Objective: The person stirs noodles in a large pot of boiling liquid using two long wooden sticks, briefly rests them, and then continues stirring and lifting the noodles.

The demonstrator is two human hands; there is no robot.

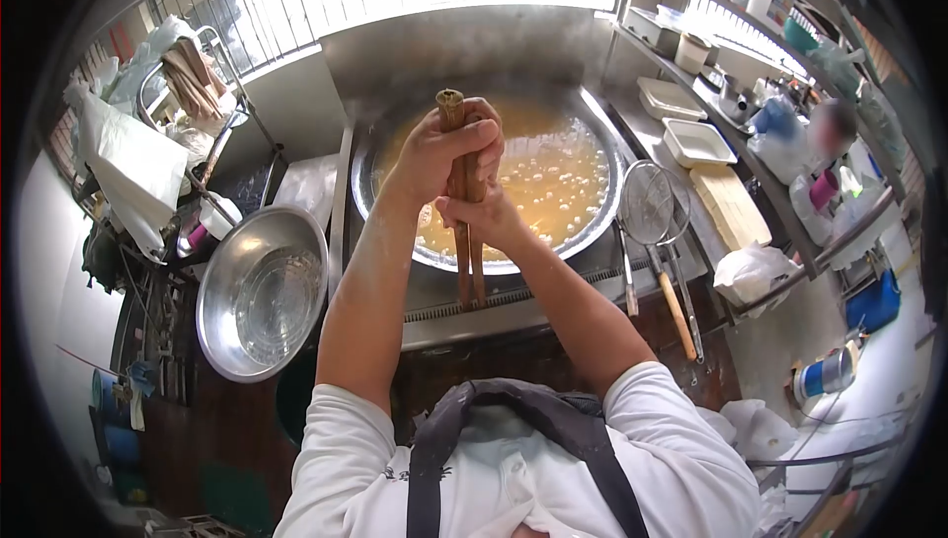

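Both hands are wrapped round long brown wooden sticks (465,267), whose round top end stands above my fists and whose two lower ends show side by side. My left hand (444,148) grips near the top, its thumb laid across the wood. Lower down, my right hand (484,214) is closed on the same sticks. Behind them is a wide metal pan (600,228) of golden liquid (533,192), with many small white bits or bubbles floating on it. The sticks overlap the pan's near rim in this view.
A large steel basin (262,291) is at left, beside a rack (212,143) hung with bags. Right of the pan lie wire strainers (649,202) with long handles, white trays (698,141) and a pale yellow block (731,205). Loaded shelves (736,118) line the right wall.
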